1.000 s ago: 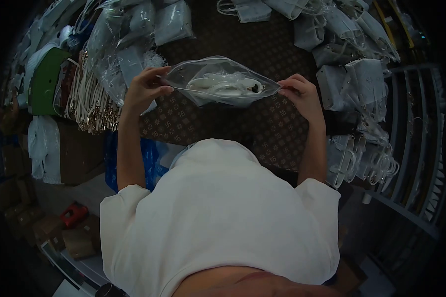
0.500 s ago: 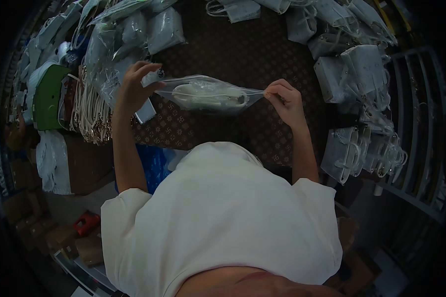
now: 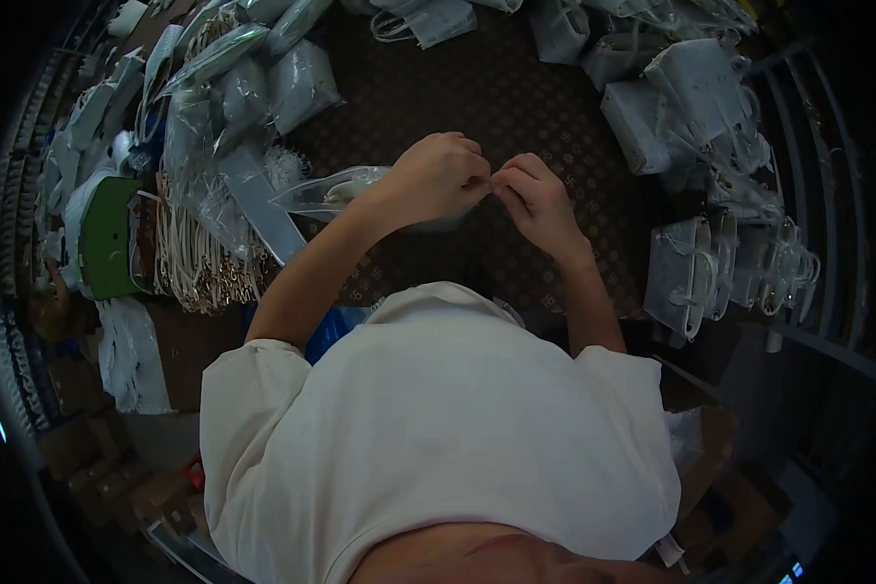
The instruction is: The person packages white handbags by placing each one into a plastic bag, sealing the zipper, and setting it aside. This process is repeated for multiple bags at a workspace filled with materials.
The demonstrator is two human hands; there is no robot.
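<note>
A clear plastic bag [image 3: 307, 198] with a white handbag [image 3: 355, 183] inside lies in front of me on the dark patterned table. My left hand [image 3: 433, 177] reaches across it, hiding much of its middle. Its fingers are closed in a pinch at the bag's right end. Close beside them, my right hand [image 3: 538, 201] also pinches that end between thumb and fingers. The exact spot the fingertips grip is mostly covered.
White straps [image 3: 204, 243] with metal ends hang at the left, by a green panel [image 3: 112, 237]. Wrapped packages [image 3: 302, 88] are piled behind them. White handbags [image 3: 696, 88] stand at the right, near a metal rack [image 3: 832, 195]. Patterned table [image 3: 419, 88] shows between.
My left hand has left the bag's left side and moved right, over the bag, to meet my right hand. The right hand has shifted slightly left. The whole view has turned a little.
</note>
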